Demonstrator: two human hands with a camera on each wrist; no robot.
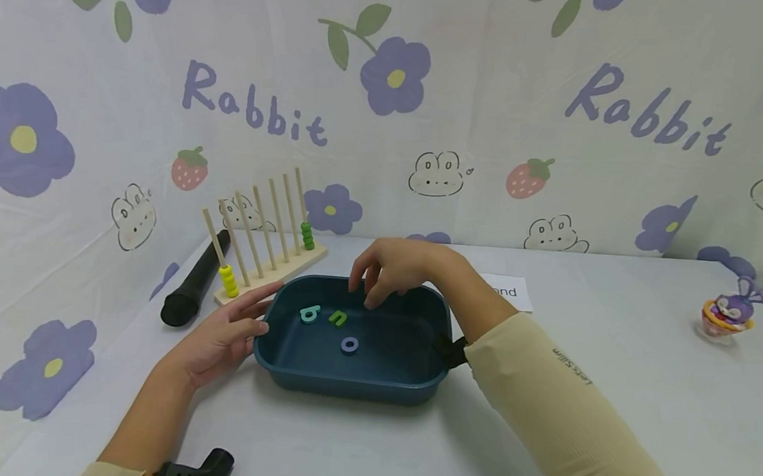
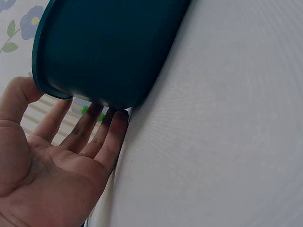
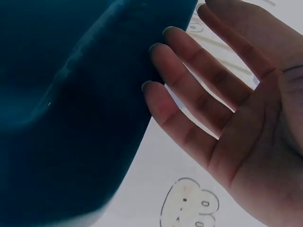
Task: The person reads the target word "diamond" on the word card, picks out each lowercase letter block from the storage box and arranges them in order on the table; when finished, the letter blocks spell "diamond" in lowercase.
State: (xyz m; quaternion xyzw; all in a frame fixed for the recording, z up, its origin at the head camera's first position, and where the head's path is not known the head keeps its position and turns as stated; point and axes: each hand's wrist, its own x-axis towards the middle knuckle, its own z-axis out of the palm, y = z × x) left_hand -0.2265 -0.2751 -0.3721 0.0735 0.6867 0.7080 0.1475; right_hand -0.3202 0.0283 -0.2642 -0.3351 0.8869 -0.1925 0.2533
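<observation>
A dark blue plastic basin (image 1: 356, 389) stands on the white table, with three small letters on its floor: a teal letter (image 1: 309, 316), a green "n" (image 1: 338, 318) and a purple "o" (image 1: 350, 346). At the basin's left end, my left hand (image 1: 222, 341) rests its nearly straight fingers (image 2: 111, 137) against the outer wall, thumb by the rim. My right hand (image 1: 398, 266) hangs over the far side of the basin, fingers loosely bent downward. In the right wrist view, nothing shows between its spread fingers (image 3: 189, 94).
Behind the left hand are a wooden counting rack (image 1: 274, 271) with yellow and green beads and a black microphone (image 1: 198, 281). A white card (image 1: 514, 291), partly hidden by the right arm, reads "ond". A purple rabbit figurine (image 1: 730, 311) sits far right. A printed curtain (image 1: 477, 85) hangs behind.
</observation>
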